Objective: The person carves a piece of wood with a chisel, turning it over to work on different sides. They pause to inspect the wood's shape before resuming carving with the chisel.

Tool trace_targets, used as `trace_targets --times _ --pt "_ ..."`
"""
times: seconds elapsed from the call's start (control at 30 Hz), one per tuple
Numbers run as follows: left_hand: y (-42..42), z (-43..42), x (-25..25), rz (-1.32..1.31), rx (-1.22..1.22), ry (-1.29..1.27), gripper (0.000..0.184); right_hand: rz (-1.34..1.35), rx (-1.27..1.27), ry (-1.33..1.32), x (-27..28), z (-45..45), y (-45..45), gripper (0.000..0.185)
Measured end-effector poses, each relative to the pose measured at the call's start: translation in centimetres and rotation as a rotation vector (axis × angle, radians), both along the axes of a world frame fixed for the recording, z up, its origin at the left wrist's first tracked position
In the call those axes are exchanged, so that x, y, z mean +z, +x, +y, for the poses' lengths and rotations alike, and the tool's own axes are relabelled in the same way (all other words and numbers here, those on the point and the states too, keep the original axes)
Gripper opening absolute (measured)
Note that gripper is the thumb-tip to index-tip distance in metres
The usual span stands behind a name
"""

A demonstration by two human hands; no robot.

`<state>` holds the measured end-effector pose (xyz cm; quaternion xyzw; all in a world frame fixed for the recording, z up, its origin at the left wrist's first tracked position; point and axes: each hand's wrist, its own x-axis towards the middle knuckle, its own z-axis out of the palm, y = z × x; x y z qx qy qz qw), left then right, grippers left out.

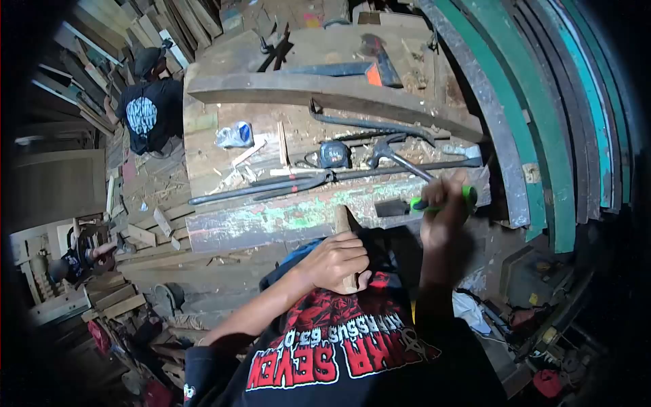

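Note:
My left hand (339, 259) is wrapped round a short wooden piece (342, 218), close to the front of the shirt. My right hand (444, 210), slightly blurred, is closed round a green and black handle (418, 203) over the right part of the bench. Just beyond it is a claw hammer (388, 150), its dark shaft running toward the hand. The painted board (271, 222) lies along the near edge, with a notch left of my right hand. Long metal pincers (291, 184), a tape measure (333, 154) and a pry bar (366, 122) lie behind it.
A long wooden beam (271, 88) crosses the bench, with a hand saw (339, 69) behind. A plastic packet (234, 135) and shavings lie at left. Green-painted boards (515, 88) stand at right. One person (146, 108) is at upper left, another (78, 261) at lower left.

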<state>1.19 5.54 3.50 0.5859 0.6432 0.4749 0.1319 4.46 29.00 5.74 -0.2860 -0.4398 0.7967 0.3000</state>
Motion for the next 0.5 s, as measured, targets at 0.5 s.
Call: trace_targets --times 0.5 --pt "-3.8 -8.4 3.5 -0.510 0.628 -0.386 0.036 0.099 -0.438 -0.294 0.3 -1.5 2.4 0.043"
